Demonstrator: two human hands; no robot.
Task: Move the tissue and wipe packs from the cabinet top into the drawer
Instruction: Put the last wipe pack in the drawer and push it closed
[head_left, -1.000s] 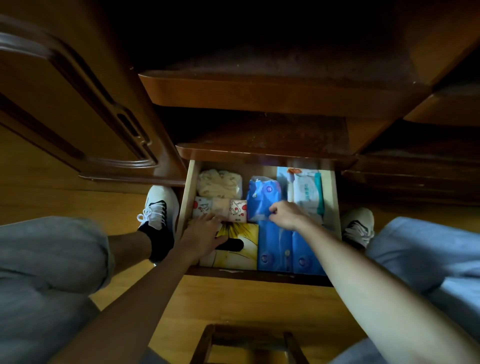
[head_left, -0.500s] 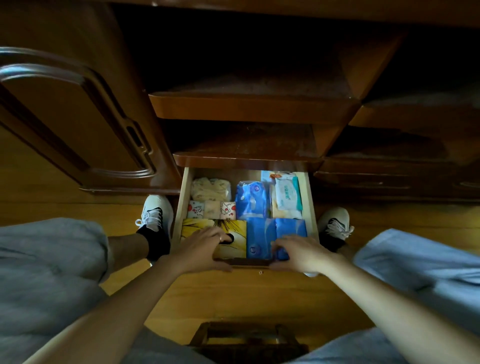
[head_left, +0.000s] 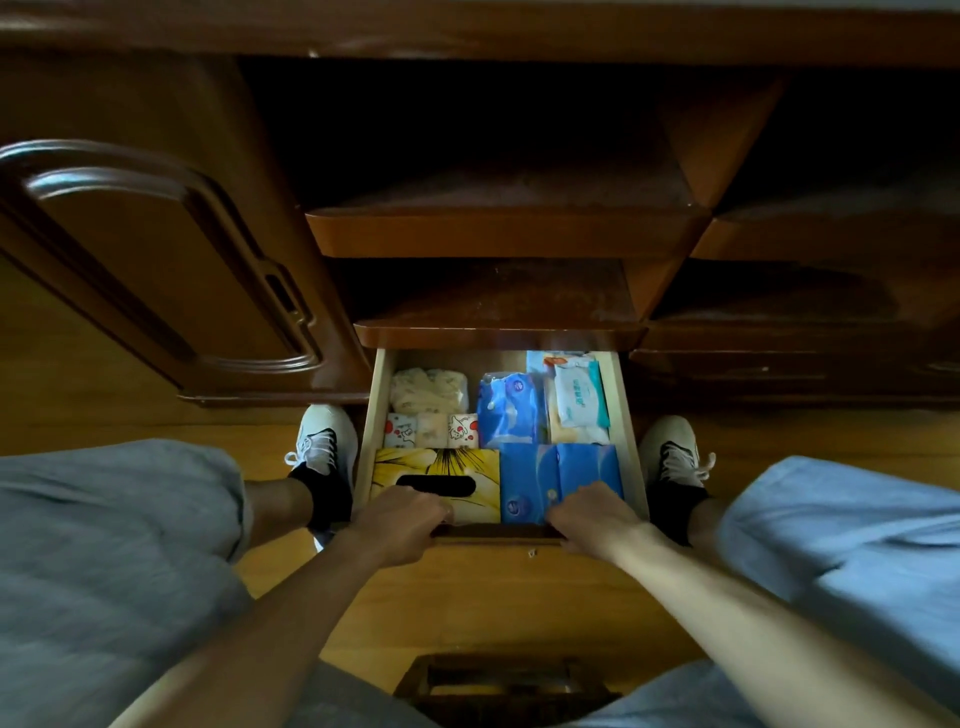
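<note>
Yellow tissue box (head_left: 436, 470) at 12 o'clock from your left hand (head_left: 397, 525); blue packs (head_left: 558, 475) lie beyond your right hand (head_left: 592, 517). Both hands clench the drawer (head_left: 375, 410) front edge, equally near; its travel axis runs toward 12.

drawer (head_left: 375, 410) | open (light wood) | holds yellow tissue box (head_left: 470, 465), blue packs (head_left: 563, 470), wipes (head_left: 579, 397)
</note>
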